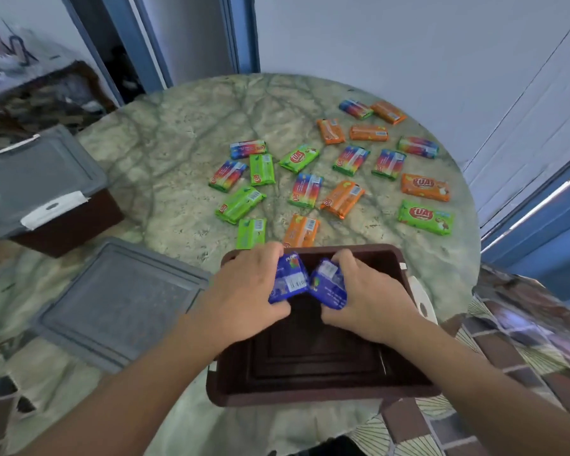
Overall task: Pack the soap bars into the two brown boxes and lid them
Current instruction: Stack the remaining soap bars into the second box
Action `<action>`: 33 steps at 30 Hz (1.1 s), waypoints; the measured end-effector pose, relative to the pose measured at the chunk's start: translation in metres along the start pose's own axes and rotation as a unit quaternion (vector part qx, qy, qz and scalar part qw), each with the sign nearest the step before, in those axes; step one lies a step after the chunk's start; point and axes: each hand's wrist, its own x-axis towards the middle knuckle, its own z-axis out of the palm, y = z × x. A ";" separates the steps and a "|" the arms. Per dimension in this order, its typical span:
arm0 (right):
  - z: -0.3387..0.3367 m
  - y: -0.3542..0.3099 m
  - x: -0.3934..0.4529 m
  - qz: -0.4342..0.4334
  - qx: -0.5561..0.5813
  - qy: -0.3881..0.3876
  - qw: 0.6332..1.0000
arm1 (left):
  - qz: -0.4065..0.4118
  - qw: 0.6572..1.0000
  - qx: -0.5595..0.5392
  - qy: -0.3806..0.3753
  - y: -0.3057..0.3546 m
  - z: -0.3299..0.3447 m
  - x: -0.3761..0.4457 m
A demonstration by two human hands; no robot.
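An open brown box (320,394) stands at the near edge of the round table, and I see nothing on its floor. Above its far half my left hand (244,297) grips a blue soap bar (288,279), and my right hand (372,301) grips a second blue soap bar (329,287). The two bars nearly touch. Several green, orange and rainbow-wrapped soap bars (306,189) lie scattered on the table beyond the box. A loose grey lid (119,301) lies flat to the left of the box. A second brown box (69,225) with its grey lid (30,182) on stands at far left.
The round marble-patterned table (185,153) is hemmed by a pale wall and blue door frames (244,31) behind and to the right. A patterned chair or cushion (524,340) sits at the near right. Dark clutter (46,93) lies beyond the lidded box.
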 end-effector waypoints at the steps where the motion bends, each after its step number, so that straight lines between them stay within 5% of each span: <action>1: 0.005 0.004 0.000 -0.009 -0.051 -0.041 0.998 | 0.018 0.999 0.034 -0.029 0.001 0.005 -0.003; 6: 0.021 0.013 0.014 -0.043 -0.177 -0.129 0.975 | 0.066 0.982 0.110 -0.136 0.008 0.039 0.003; 13: 0.028 0.020 0.022 -0.056 -0.207 -0.133 0.968 | 0.063 0.978 0.140 -0.143 0.005 0.064 0.009; 21: 0.031 0.020 0.020 -0.049 -0.188 -0.136 0.971 | 0.015 0.993 0.031 -0.116 0.004 0.066 0.007; 25: 0.032 0.019 0.020 -0.051 -0.186 -0.137 0.972 | -0.033 0.984 -0.038 -0.173 -0.002 0.068 0.012; 33: 0.032 0.021 0.020 -0.041 -0.176 -0.137 0.974 | -0.005 0.991 0.118 -0.068 0.010 0.062 0.011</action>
